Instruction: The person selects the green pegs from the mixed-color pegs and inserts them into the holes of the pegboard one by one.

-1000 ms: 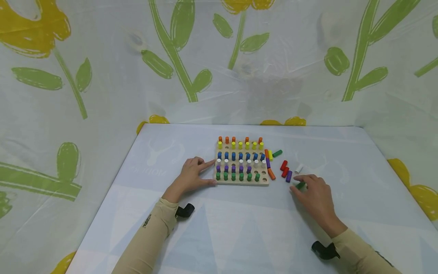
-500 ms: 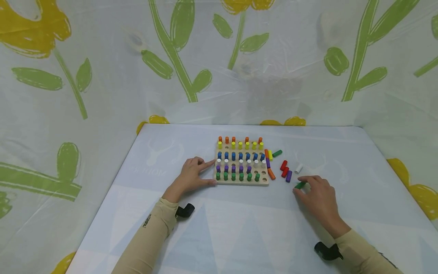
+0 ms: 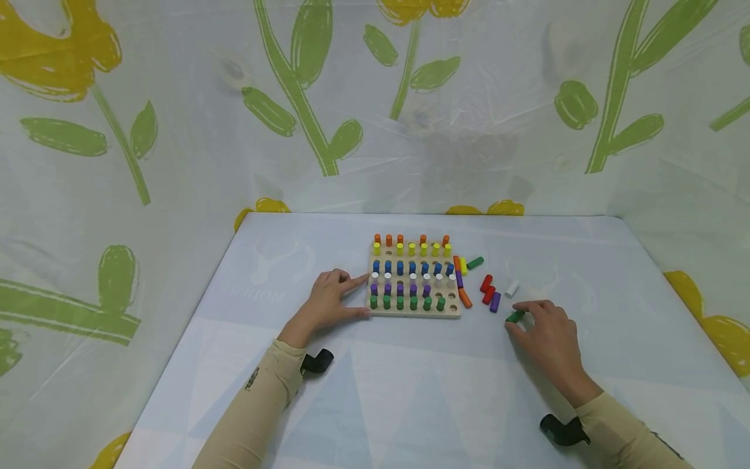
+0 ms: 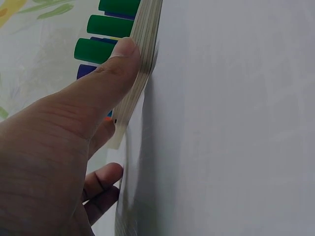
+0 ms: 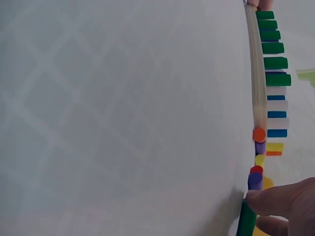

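Observation:
A wooden pegboard (image 3: 413, 314) holds rows of orange, yellow, blue, white, purple and green pegs, with some holes bare. At its left side, my left hand (image 3: 331, 299) rests its extended index finger and thumb against the board. In the left wrist view the thumb (image 4: 123, 61) lies on the board's near edge, beside standing green pegs. Over on the right, my right hand (image 3: 547, 335) pinches a loose green peg (image 3: 515, 316) between thumb and fingers, low at the table. The right wrist view has the thumb (image 5: 275, 199) at the top of that green peg (image 5: 247, 219).
Two red pegs (image 3: 487, 283), a purple peg (image 3: 495, 302) and a white peg (image 3: 512, 288) lie between board and right hand. Orange (image 3: 465, 298), yellow (image 3: 463, 266), purple and green (image 3: 475, 262) loose pegs lie along the board's right edge. A printed cloth wall stands behind the table.
My right hand has shifted slightly right, and more of the green peg shows between its thumb and fingers. My left hand and the board have stayed in place.

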Available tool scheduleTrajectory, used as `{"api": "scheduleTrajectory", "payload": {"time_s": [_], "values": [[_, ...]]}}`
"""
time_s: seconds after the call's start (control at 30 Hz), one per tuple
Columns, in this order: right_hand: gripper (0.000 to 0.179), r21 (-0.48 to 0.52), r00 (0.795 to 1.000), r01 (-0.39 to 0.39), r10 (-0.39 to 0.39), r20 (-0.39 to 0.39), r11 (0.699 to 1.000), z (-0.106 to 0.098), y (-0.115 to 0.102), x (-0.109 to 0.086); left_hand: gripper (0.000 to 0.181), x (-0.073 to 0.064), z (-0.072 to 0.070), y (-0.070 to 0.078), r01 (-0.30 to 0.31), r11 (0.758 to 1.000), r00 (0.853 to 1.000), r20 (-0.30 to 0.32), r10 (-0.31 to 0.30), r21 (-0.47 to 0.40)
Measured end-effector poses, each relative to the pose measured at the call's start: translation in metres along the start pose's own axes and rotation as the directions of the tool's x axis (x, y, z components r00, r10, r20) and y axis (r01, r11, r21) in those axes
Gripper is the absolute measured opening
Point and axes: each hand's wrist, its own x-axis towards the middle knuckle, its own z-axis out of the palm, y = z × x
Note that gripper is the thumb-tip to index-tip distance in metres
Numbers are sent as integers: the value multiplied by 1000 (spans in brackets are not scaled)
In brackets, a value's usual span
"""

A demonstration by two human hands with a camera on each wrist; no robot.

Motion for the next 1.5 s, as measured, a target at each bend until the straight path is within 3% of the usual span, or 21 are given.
{"api": "scheduleTrajectory", "payload": {"time_s": [0.6,1.5], "values": [[40,89,994,-28,18,106,996,-4,-9,2,84,-2,-1,1,-11,1000,1000,-14,11,-11],[32,140,998,-21,12,66,990,-4,-7,2,84,-1,-1,1,-11,1000,1000,-9,11,-11]]}}
